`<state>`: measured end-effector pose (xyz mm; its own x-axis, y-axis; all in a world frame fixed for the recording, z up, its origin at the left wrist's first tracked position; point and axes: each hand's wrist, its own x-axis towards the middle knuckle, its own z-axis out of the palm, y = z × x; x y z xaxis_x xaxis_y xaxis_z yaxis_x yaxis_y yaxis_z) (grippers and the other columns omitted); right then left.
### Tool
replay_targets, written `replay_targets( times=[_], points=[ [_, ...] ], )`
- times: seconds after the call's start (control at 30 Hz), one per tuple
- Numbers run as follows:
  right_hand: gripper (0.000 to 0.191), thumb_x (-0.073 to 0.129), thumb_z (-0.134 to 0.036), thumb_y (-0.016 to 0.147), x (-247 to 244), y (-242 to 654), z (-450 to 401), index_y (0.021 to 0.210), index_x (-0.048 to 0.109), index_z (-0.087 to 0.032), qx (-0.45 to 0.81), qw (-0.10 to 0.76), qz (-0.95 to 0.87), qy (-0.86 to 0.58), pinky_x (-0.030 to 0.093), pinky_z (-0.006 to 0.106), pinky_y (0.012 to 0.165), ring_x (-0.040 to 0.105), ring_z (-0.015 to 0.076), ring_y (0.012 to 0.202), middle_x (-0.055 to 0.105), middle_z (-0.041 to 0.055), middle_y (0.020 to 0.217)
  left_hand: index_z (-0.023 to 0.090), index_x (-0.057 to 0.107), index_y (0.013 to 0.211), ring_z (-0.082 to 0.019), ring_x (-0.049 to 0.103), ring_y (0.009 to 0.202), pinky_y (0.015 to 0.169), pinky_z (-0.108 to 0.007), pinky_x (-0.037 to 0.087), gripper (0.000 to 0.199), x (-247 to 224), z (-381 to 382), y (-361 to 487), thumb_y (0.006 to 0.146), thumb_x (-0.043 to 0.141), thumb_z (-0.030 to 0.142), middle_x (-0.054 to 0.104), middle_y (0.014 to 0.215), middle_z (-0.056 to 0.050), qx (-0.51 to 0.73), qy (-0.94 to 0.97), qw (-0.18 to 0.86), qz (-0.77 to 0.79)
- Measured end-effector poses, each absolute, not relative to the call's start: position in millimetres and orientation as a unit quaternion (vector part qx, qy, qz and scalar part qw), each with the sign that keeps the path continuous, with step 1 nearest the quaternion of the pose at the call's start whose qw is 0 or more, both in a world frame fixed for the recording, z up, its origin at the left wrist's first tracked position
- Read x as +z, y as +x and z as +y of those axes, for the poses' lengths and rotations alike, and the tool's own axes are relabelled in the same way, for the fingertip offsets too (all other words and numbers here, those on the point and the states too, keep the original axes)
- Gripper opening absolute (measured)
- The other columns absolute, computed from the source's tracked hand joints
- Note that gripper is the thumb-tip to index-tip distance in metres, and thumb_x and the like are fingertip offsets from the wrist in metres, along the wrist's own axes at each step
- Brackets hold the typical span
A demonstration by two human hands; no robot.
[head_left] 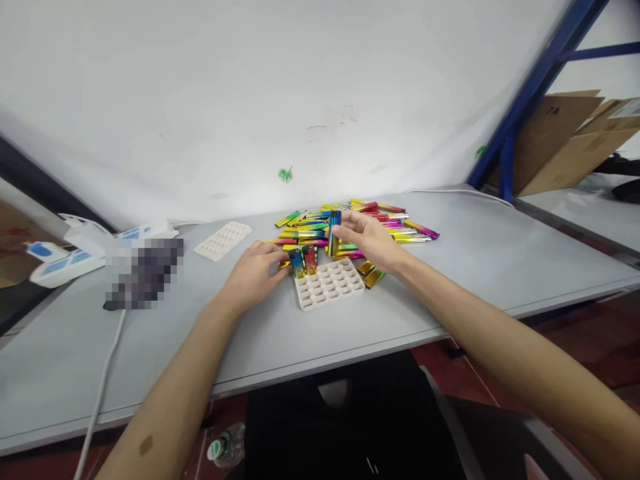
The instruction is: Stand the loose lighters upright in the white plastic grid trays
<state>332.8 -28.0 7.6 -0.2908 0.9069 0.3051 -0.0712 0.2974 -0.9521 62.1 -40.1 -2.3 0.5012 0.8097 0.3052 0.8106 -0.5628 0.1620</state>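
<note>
My right hand (370, 239) pinches a shiny blue-and-yellow lighter (333, 233) between thumb and fingers, holding it upright above the far edge of a white tray with several slots (331, 288). Two lighters stand in the tray's far left corner: a blue one (297, 264) and a red one (311, 260), both with black tops. Beside that corner is my left hand (256, 270), its thumb and index finger apart, their tips close to the blue lighter; whether they touch it is unclear. A bit of gold shows in the gap between them.
A heap of metallic, many-coloured lighters (400, 223) lies behind the tray, and a few gold ones (373, 277) lie at its right. A second white tray (223, 241) is at the left, near power strips (70, 263), a blurred dark object (145, 273) and a cable (107, 373).
</note>
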Motion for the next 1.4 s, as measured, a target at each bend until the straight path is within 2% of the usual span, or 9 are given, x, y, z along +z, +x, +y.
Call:
replay_targets(
  times=[0.1, 0.27, 0.53, 0.8, 0.93, 1.0, 1.17, 1.3, 1.4],
  points=[
    [0.029, 0.077, -0.042, 0.083, 6, 331, -32, 0.098, 0.062, -0.022, 0.488, 0.461, -0.666, -0.324, 0.052, 0.036, 0.082, 0.066, 0.0177, 0.086, 0.072, 0.002, 0.091, 0.02, 0.071, 0.09, -0.028, 0.054, 0.1, 0.089, -0.044, 0.048, 0.024, 0, -42, 63, 0.093, 0.053, 0.036, 0.067, 0.099, -0.01, -0.171, -0.866, -0.004, -0.47],
    [0.027, 0.078, -0.038, 0.081, -2, 326, -30, 0.093, 0.061, -0.021, 0.434, 0.419, -0.723, -0.336, 0.05, 0.033, 0.068, 0.063, 0.0156, 0.072, 0.067, -0.0009, 0.08, 0.02, 0.07, 0.094, -0.028, 0.055, 0.101, 0.092, -0.045, 0.048, 0.025, 2, -42, 64, 0.092, 0.056, 0.041, 0.067, 0.101, -0.01, -0.16, -0.873, -0.018, -0.46],
    [0.026, 0.077, -0.035, 0.081, -6, 325, -30, 0.098, 0.063, -0.022, 0.38, 0.422, -0.747, -0.347, 0.052, 0.033, 0.072, 0.065, 0.0163, 0.076, 0.069, -0.0007, 0.083, 0.021, 0.068, 0.093, -0.028, 0.061, 0.103, 0.091, -0.043, 0.048, 0.029, 8, -45, 65, 0.095, 0.045, 0.038, 0.072, 0.099, -0.009, -0.149, -0.868, -0.056, -0.471],
    [0.029, 0.074, -0.045, 0.085, -4, 325, -34, 0.101, 0.064, -0.023, 0.287, 0.365, -0.804, -0.373, 0.046, 0.033, 0.069, 0.062, 0.0187, 0.077, 0.068, 0.0009, 0.083, 0.024, 0.073, 0.104, -0.02, 0.063, 0.08, 0.076, -0.031, 0.048, 0.04, 15, -47, 67, 0.097, 0.043, 0.049, 0.077, 0.099, -0.002, -0.269, -0.777, -0.157, -0.548],
    [0.03, 0.057, -0.051, 0.097, 6, 323, -41, 0.1, 0.068, -0.023, 0.265, 0.408, -0.789, -0.376, 0.046, 0.034, 0.079, 0.064, 0.0217, 0.094, 0.072, 0.0053, 0.102, 0.022, 0.074, 0.105, -0.018, 0.059, 0.076, 0.07, -0.03, 0.046, 0.044, 16, -48, 70, 0.096, 0.045, 0.054, 0.074, 0.089, -0.002, -0.338, -0.74, -0.174, -0.554],
    [0.033, 0.049, -0.05, 0.101, 10, 321, -42, 0.103, 0.069, -0.024, 0.265, 0.445, -0.768, -0.377, 0.047, 0.036, 0.085, 0.064, 0.0223, 0.1, 0.073, 0.0056, 0.106, 0.022, 0.074, 0.106, -0.018, 0.059, 0.076, 0.07, -0.029, 0.047, 0.045, 15, -47, 72, 0.095, 0.047, 0.056, 0.074, 0.093, -0.003, -0.378, -0.723, -0.176, -0.551],
    [0.028, 0.066, -0.044, 0.094, 13, 310, -42, 0.115, 0.071, -0.027, 0.247, 0.5, -0.75, -0.355, 0.045, 0.04, 0.098, 0.062, 0.0231, 0.11, 0.074, 0.0045, 0.113, 0.023, 0.075, 0.11, -0.02, 0.063, 0.094, 0.083, -0.033, 0.05, 0.043, 12, -47, 78, 0.095, 0.051, 0.056, 0.075, 0.114, -0.004, -0.435, -0.717, -0.163, -0.52],
    [0.022, 0.072, -0.039, 0.089, 12, 304, -40, 0.107, 0.073, -0.027, 0.302, 0.514, -0.737, -0.319, 0.048, 0.039, 0.095, 0.064, 0.021, 0.107, 0.073, 0.0032, 0.114, 0.024, 0.077, 0.106, -0.022, 0.064, 0.098, 0.086, -0.034, 0.052, 0.042, 12, -48, 80, 0.094, 0.054, 0.057, 0.077, 0.111, -0.005, -0.432, -0.738, -0.145, -0.498],
    [0.022, 0.072, -0.042, 0.088, 12, 303, -38, 0.102, 0.071, -0.024, 0.375, 0.53, -0.692, -0.316, 0.051, 0.038, 0.093, 0.066, 0.0199, 0.103, 0.074, 0.0037, 0.11, 0.025, 0.076, 0.113, -0.022, 0.065, 0.101, 0.087, -0.035, 0.052, 0.042, 12, -48, 81, 0.095, 0.055, 0.056, 0.077, 0.113, -0.005, -0.438, -0.737, -0.167, -0.488]
  ],
)
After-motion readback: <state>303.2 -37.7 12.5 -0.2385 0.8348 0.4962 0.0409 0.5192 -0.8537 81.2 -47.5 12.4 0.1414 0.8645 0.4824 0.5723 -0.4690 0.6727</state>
